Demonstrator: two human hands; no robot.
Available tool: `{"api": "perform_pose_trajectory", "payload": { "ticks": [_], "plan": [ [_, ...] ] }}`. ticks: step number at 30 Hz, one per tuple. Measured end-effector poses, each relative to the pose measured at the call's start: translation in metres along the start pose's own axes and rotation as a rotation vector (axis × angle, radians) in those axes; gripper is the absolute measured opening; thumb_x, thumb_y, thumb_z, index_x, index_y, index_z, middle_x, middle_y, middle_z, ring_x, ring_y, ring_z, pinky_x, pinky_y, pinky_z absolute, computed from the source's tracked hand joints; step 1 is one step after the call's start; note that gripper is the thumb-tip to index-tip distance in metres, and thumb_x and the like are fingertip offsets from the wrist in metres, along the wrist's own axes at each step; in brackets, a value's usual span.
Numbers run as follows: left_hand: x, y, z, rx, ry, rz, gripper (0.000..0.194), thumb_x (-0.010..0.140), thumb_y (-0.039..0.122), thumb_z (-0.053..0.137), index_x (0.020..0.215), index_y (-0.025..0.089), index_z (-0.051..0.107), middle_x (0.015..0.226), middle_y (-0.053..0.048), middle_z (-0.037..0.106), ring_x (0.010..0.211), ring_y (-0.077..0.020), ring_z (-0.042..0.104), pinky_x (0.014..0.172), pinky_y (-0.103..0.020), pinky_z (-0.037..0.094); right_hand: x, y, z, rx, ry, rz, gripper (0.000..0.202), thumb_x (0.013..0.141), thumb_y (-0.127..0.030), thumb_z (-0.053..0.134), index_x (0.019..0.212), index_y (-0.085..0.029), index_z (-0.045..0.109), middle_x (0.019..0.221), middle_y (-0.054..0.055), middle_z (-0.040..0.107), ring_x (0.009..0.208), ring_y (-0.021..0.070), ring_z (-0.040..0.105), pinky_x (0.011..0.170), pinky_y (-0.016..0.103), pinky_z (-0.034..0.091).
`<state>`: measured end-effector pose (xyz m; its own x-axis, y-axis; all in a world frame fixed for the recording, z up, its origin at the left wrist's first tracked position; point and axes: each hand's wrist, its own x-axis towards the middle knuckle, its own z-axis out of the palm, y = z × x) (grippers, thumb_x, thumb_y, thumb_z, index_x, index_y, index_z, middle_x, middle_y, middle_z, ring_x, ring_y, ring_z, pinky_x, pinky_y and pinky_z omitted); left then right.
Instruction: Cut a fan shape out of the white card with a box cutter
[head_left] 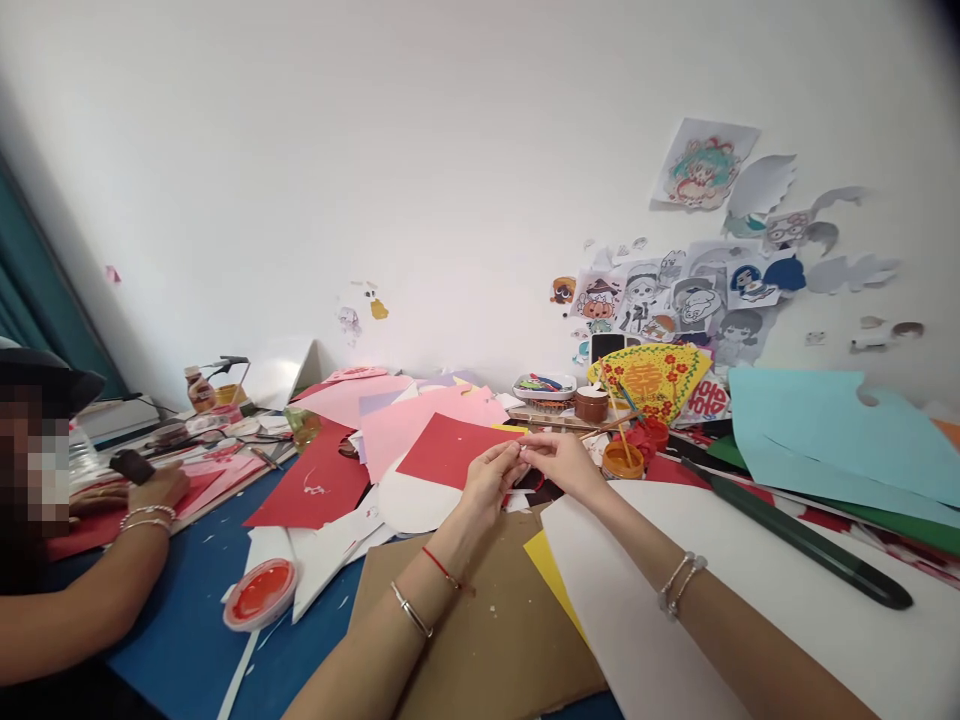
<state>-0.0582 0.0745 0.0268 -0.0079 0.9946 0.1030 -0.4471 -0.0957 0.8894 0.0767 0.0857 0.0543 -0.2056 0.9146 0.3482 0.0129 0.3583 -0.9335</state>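
Note:
In the middle of the head view my left hand (489, 482) and my right hand (561, 463) meet, fingertips pinched together. Both are closed around something small and whitish, too small to name. Just behind them lies a red paper sheet (442, 448) on top of pink paper (390, 432). Below my wrists is a brown cardboard sheet (480, 620) with small white scraps on it. A yellow sheet (551, 580) shows from beneath the large white sheet (637, 560) under my right forearm.
At the left a co-worker's hand (159, 490) rests over red paper. A dish of red paint (260, 594) stands on the blue tabletop (195, 640). An orange paint jar (622, 460) holds a brush. To the right lie a dark green long tool (810, 540) and light blue paper (817, 420).

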Motion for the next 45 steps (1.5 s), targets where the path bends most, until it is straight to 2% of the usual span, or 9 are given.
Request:
{"api": "perform_pose_trajectory", "payload": {
  "ticks": [8, 14, 21, 28, 31, 33, 35, 38, 45],
  "plan": [
    [0.006, -0.009, -0.005, -0.076, -0.012, -0.099, 0.006, 0.080, 0.017, 0.063, 0.078, 0.015, 0.069, 0.092, -0.007, 0.070, 0.088, -0.0165, 0.066, 0.087, -0.028, 0.054, -0.004, 0.008, 0.005, -0.241, 0.115, -0.225, 0.015, 0.069, -0.015, 0.064, 0.067, -0.027, 0.073, 0.080, 0.003, 0.067, 0.082, 0.0213, 0.059, 0.088, 0.037, 0.043],
    [0.002, -0.011, 0.002, -0.143, 0.084, -0.153, 0.013, 0.085, 0.012, 0.055, 0.081, 0.016, 0.067, 0.095, -0.005, 0.069, 0.091, -0.0118, 0.065, 0.090, -0.023, 0.052, -0.011, 0.018, 0.019, -0.338, 0.164, -0.243, 0.034, 0.080, -0.015, 0.055, 0.107, -0.030, 0.068, 0.094, 0.003, 0.069, 0.089, 0.0223, 0.060, 0.091, 0.038, 0.042],
    [-0.005, 0.001, 0.014, -0.195, 0.186, -0.264, 0.031, 0.093, 0.011, 0.041, 0.071, 0.015, 0.062, 0.078, -0.003, 0.068, 0.074, -0.0086, 0.066, 0.072, -0.015, 0.056, -0.024, 0.012, 0.027, -0.547, 0.043, -0.309, 0.043, 0.085, -0.007, 0.045, 0.124, -0.018, 0.058, 0.107, 0.012, 0.065, 0.106, 0.0248, 0.054, 0.095, 0.039, 0.041],
    [-0.006, 0.008, 0.016, -0.225, 0.271, -0.360, 0.025, 0.088, 0.005, 0.046, 0.078, 0.014, 0.067, 0.089, -0.006, 0.071, 0.079, -0.0114, 0.068, 0.070, -0.018, 0.057, -0.004, -0.005, 0.011, -0.572, 0.091, -0.198, 0.028, 0.075, -0.003, 0.054, 0.090, -0.021, 0.070, 0.089, 0.003, 0.068, 0.083, 0.0163, 0.061, 0.074, 0.025, 0.047],
    [-0.003, 0.013, 0.007, 0.023, 0.164, -0.344, 0.011, 0.078, 0.008, 0.061, 0.075, 0.015, 0.068, 0.082, -0.007, 0.071, 0.075, -0.0159, 0.069, 0.067, -0.022, 0.057, -0.001, -0.029, -0.011, -0.707, -0.089, -0.074, 0.017, 0.070, -0.007, 0.062, 0.075, -0.022, 0.067, 0.079, 0.000, 0.067, 0.073, 0.0141, 0.060, 0.062, 0.023, 0.043],
    [-0.004, 0.017, 0.002, 0.355, 0.099, -0.198, 0.006, 0.070, 0.016, 0.071, 0.076, 0.016, 0.069, 0.072, -0.006, 0.070, 0.068, -0.0187, 0.068, 0.060, -0.024, 0.054, -0.007, -0.052, -0.037, -0.822, -0.258, 0.102, 0.012, 0.067, -0.008, 0.065, 0.066, -0.020, 0.065, 0.067, 0.000, 0.065, 0.064, 0.0147, 0.059, 0.054, 0.023, 0.039],
    [-0.006, 0.019, 0.000, 0.716, 0.074, 0.022, 0.019, 0.070, 0.028, 0.071, 0.086, 0.018, 0.069, 0.070, -0.003, 0.070, 0.066, -0.0196, 0.066, 0.056, -0.025, 0.051, -0.015, -0.073, -0.070, -0.862, -0.311, 0.220, 0.016, 0.064, -0.009, 0.067, 0.052, -0.016, 0.058, 0.056, 0.002, 0.061, 0.052, 0.0150, 0.057, 0.047, 0.024, 0.037],
    [-0.009, 0.014, 0.001, 1.131, -0.034, 0.237, 0.024, 0.081, 0.035, 0.055, 0.096, 0.021, 0.066, 0.080, -0.002, 0.071, 0.072, -0.0195, 0.065, 0.061, -0.027, 0.048, -0.020, -0.088, -0.115, -0.954, -0.249, 0.612, 0.018, 0.073, -0.026, 0.065, 0.060, -0.014, 0.060, 0.063, 0.006, 0.064, 0.045, 0.0163, 0.057, 0.043, 0.027, 0.041],
    [-0.008, -0.003, -0.003, 1.693, -0.233, 0.363, 0.028, 0.089, 0.033, 0.049, 0.068, 0.018, 0.060, 0.077, -0.006, 0.064, 0.072, -0.0196, 0.058, 0.058, -0.027, 0.036, -0.005, -0.049, -0.135, -0.604, -0.318, 0.435, 0.051, 0.077, -0.025, 0.066, 0.126, -0.018, 0.054, 0.093, 0.008, 0.068, 0.079, 0.0186, 0.063, 0.056, 0.024, 0.052]
  ]
}}
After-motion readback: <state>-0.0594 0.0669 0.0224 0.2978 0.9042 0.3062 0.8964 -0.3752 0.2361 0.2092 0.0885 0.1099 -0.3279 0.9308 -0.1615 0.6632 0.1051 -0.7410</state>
